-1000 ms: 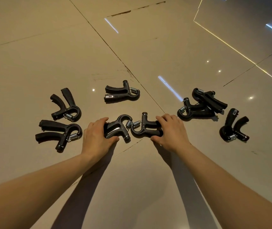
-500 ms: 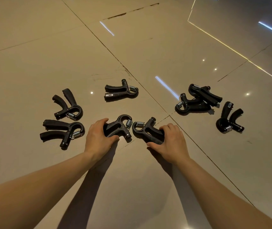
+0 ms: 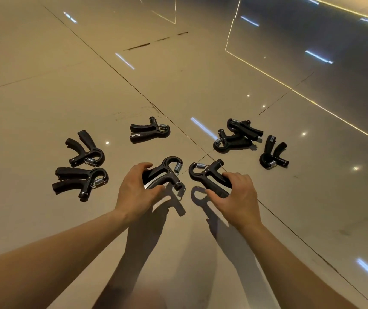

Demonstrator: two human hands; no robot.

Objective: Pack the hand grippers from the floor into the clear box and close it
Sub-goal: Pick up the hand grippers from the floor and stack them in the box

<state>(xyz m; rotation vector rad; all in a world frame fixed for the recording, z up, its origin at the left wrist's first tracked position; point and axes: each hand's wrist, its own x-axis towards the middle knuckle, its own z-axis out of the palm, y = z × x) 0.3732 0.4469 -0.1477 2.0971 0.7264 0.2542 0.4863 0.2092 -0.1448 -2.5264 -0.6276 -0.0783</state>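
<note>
The left hand (image 3: 137, 192) grips a hand gripper (image 3: 165, 172), the right hand (image 3: 237, 197) a second hand gripper (image 3: 207, 173); both are now raised off the floor (image 3: 178, 85), so pickup appears done, with the box unseen.

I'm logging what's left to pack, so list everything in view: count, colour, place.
Left grippers: 2, black with steel springs, on the floor at left, one behind the other.
Middle gripper: 1, black, on the floor, top centre.
Stacked grippers: 2, black, on the floor at right, overlapping.
Far gripper: 1, black, on the floor, far right.
Left-held gripper: 1, black, in the left hand, centre.
Right-held gripper: 1, black, in the right hand, centre.
Floor: 1, glossy tan tiles, all around.
Clear box: none that I can make out.
Left hand: 1, grips its gripper's handles.
Right hand: 1, grips its gripper's handles.
</note>
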